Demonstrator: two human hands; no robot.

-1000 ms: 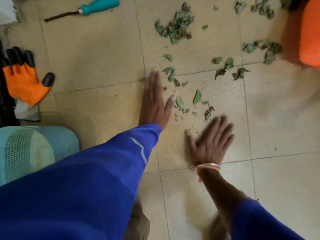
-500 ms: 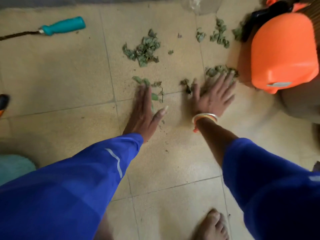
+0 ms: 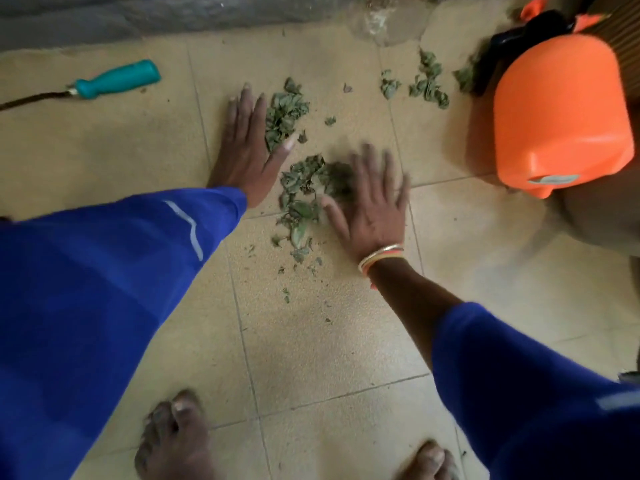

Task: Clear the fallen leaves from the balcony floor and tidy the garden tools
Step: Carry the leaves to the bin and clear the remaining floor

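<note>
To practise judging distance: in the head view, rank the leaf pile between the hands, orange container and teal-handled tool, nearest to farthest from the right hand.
1. Leaf pile, against the right hand, thumb side.
2. Orange container, upper right.
3. Teal-handled tool, far upper left.

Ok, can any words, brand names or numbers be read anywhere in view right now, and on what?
No text can be read.
Pale label on the orange container: too blurred to read.
White mark on the left sleeve: a stripe, not lettering.
Teal tool handle: no print visible.
</note>
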